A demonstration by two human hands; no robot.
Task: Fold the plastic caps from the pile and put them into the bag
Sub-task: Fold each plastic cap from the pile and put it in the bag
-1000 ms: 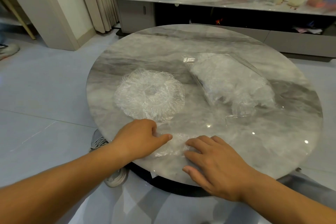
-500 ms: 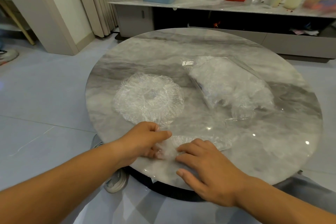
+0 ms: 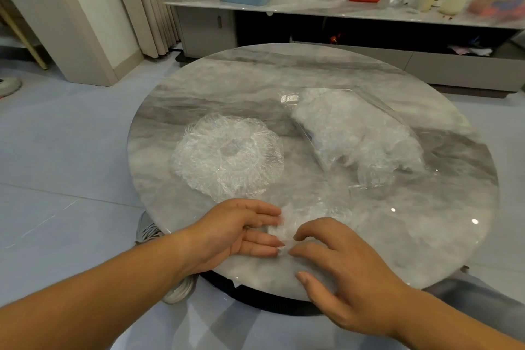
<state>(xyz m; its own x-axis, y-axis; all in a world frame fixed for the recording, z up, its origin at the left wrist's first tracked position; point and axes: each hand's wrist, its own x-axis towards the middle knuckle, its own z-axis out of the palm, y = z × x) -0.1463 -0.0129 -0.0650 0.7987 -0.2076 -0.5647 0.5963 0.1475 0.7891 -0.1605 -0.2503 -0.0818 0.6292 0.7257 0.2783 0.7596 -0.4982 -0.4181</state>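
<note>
Lying at the near edge of the table (image 3: 312,71), the half-folded cap (image 3: 308,214) sits between both hands; left hand (image 3: 238,231) flat-fingered, touching it; right hand (image 3: 343,267) arched, fingertips pressing it; neither grips; pile (image 3: 227,156) beyond-left; bag (image 3: 355,133) beyond-right.

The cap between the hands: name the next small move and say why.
Probably press the next fold flat. The cap is a loose, half-gathered bundle at the near edge of the table, with the left hand touching one side and the right hand the other; it looks too puffy for the bag.
</note>
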